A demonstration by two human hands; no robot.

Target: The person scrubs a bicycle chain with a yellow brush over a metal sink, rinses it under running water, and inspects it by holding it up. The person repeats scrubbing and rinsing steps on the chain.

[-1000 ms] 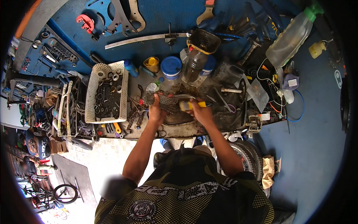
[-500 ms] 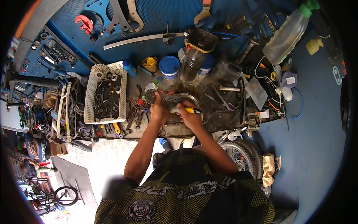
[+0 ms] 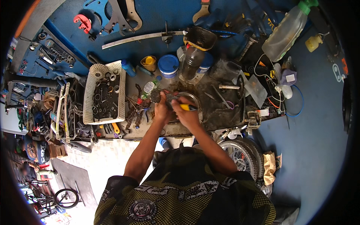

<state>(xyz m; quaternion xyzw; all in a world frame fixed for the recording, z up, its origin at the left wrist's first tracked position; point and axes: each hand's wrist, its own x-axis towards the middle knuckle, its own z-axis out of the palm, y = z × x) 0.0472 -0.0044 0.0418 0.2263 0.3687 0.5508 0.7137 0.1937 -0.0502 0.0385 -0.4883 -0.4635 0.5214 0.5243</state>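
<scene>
Over the workbench, my left hand is wrapped round a dark, grimy bike part. Its near end looks rough and rounded, with a chain-like texture, but its exact kind is not clear. My right hand grips a tool with a yellow-and-black handle. The tool's working end is hidden by the fingers, close against the dark part. Both hands are almost touching. Just beneath and behind the right hand sits a round metal basin, partly covered by the hands.
To the left stands a white plastic basket of small metal parts. Pliers and dark chains lie between it and my hands. Blue-lidded tubs stand behind. Scissors lie to the right. A bicycle wheel is below the bench edge.
My right hand has moved left and slightly up, closer to my left hand, bringing the tool along the dark part. The left hand has shifted slightly right and keeps its hold.
</scene>
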